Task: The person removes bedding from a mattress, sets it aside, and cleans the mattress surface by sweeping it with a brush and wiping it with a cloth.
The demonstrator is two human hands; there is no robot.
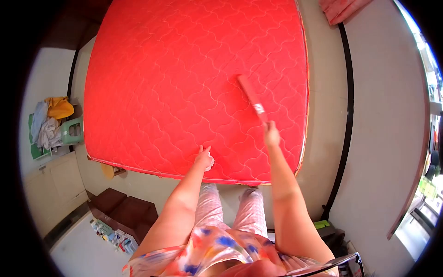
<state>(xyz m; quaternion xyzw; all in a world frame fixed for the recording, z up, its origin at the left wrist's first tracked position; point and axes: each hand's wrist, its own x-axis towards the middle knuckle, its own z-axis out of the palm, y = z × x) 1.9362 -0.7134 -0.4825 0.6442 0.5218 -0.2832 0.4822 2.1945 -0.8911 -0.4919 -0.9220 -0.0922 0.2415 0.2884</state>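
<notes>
A large red quilted mattress [184,92] with wavy stitching spreads out in front of me. My right hand [272,135] is closed around the handle of a long, slim reddish bed brush [250,94] with a white label, slightly blurred, over the right part of the mattress. My left hand [203,158] rests near the mattress's front edge, with its thumb and forefinger stretched out. The other fingers are curled over a small crumpled white tissue or cloth [210,162], mostly hidden by the hand.
At the left, clothes [48,124] are piled beside a green plastic stool [72,131]. Dark brown furniture [122,207] stands at the lower left, with bottles [113,237] near it. Pink fabric [341,9] hangs at the top right, beside a pale wall [383,92].
</notes>
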